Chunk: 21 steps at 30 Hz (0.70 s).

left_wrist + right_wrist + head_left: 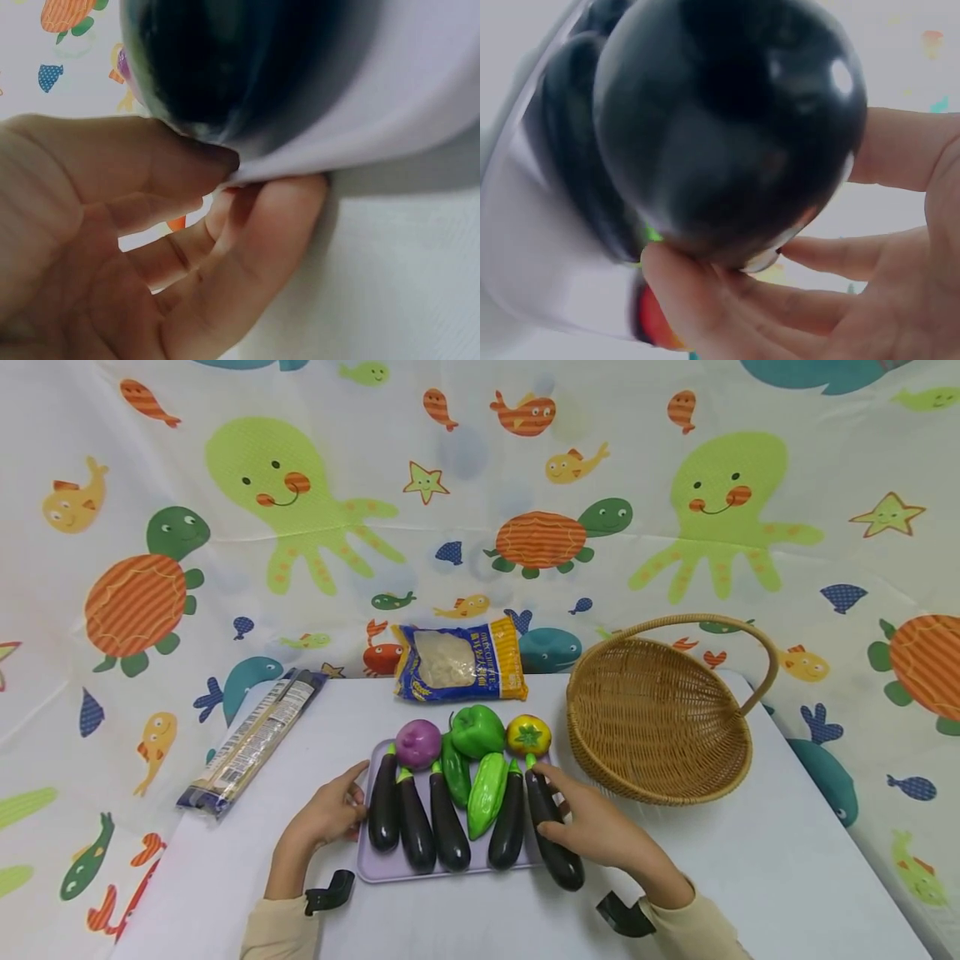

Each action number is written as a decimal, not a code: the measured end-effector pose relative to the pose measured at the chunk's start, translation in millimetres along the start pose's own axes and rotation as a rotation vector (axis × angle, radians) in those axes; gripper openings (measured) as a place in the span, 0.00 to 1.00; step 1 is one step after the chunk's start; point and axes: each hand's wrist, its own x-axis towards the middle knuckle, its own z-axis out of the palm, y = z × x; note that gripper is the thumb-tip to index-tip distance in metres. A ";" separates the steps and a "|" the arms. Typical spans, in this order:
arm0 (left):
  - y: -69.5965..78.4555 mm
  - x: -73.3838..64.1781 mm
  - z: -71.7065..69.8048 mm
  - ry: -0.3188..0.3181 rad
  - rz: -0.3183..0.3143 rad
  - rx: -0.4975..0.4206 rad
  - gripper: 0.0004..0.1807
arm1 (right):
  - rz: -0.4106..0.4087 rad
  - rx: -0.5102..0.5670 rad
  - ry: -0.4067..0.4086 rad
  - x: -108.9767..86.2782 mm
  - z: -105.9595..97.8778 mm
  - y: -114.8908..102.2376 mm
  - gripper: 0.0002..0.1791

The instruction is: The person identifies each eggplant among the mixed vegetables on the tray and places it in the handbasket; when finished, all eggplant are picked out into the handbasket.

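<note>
A lilac tray [478, 857] carries several dark eggplants [417, 835], a purple onion [417, 743], a green bell pepper [477, 732], a yellow bell pepper [528, 737], a long dark green pepper [455, 772] and a light green one [487, 795]. My left hand [324, 814] pinches the tray's left edge; the left wrist view shows the thumb above the rim [420, 97] and fingers beneath. On the right side my right hand [600, 822] grips an eggplant [558, 858], its lower end jutting past the tray's front edge. That eggplant [727, 120] largely fills the right wrist view.
A wicker basket [660, 727] with an arched handle stands right of the tray, tipped toward me. Behind the tray leans a blue and yellow food bag [461, 662]. A long packet [255, 739] lies to the left on the white table [810, 860].
</note>
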 end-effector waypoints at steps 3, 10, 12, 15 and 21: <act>0.5 -0.4 -0.3 -0.002 -0.001 -0.002 0.44 | -0.010 0.040 -0.030 -11.1 -9.4 -5.1 0.43; 1.9 -0.3 -0.5 -0.004 -0.011 0.001 0.44 | -0.018 0.036 0.006 -36.8 -39.9 -13.8 0.42; 2.3 0.1 -0.6 -0.005 -0.009 0.005 0.44 | -0.030 0.049 0.024 -42.1 -53.1 -13.7 0.42; 2.9 0.2 -0.8 -0.009 -0.010 0.004 0.45 | -0.051 0.067 0.060 -45.9 -76.1 -11.9 0.41; 2.8 -0.4 -1.1 -0.008 -0.006 0.014 0.44 | -0.053 0.105 0.078 -30.9 -126.6 -5.5 0.43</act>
